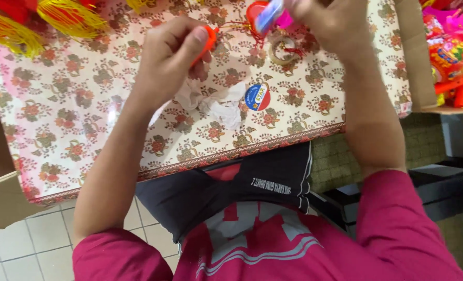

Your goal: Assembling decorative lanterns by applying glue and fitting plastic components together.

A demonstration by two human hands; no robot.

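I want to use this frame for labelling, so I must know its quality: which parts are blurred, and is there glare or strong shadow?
In the head view, the right hand and the pink and blue thing it holds are smeared by motion; the left hand with its orange piece is softer than the floral tablecloth, which is sharp. Light is even, shadows faint; mild glare lies on the cloth near the crumpled white paper.

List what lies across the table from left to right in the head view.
Yellow tassels → left hand pinching an orange piece → white crumpled paper → round blue sticker → right hand → cardboard box → bright toys.
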